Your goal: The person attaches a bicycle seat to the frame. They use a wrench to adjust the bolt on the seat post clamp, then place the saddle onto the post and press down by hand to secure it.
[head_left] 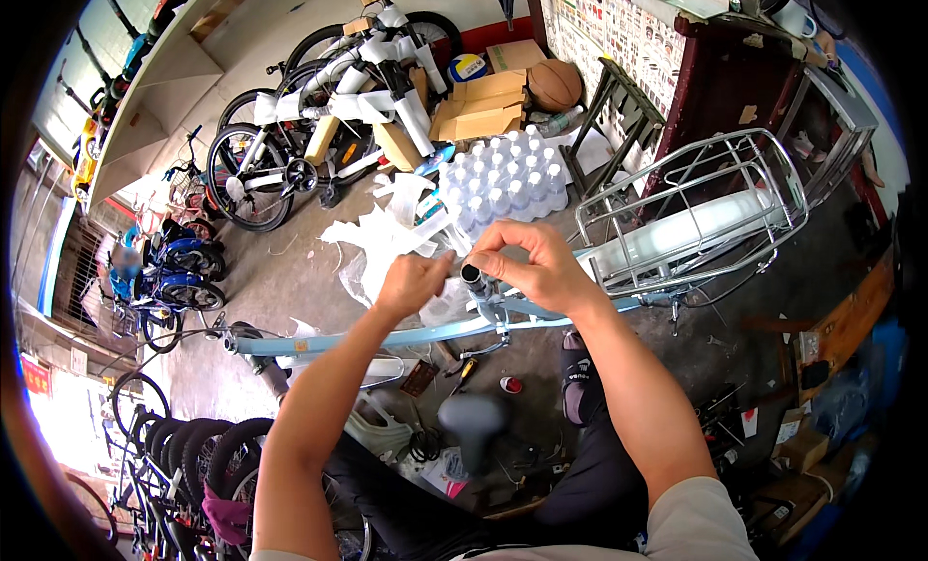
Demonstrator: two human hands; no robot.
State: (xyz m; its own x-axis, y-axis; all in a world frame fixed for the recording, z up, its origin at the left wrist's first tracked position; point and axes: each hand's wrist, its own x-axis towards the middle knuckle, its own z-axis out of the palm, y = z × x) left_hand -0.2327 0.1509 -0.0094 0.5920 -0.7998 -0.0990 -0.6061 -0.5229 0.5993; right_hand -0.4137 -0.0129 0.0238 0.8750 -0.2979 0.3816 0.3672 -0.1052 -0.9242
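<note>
In front of me lies a light blue bicycle frame (435, 334), with the open end of its seat tube (471, 273) facing up. My right hand (536, 261) is closed in a pinch at the rim of that tube; whatever its fingertips hold is hidden. Just left of the tube, my left hand (414, 283) is closed with its thumb toward the other hand, and I cannot make out anything in it. A silver rear rack (670, 162) and a white mudguard (696, 228) stretch from the frame to the right. Below the frame is a black saddle (474, 418).
Beyond my hands stand a pack of clear bottles (507, 179) and white wrapping (387, 228). Partly wrapped bicycles (338, 107), cardboard (480, 105) and a basketball (555, 85) are farther back. A screwdriver (468, 370) lies on the floor. Several tyres (198, 450) line the lower left.
</note>
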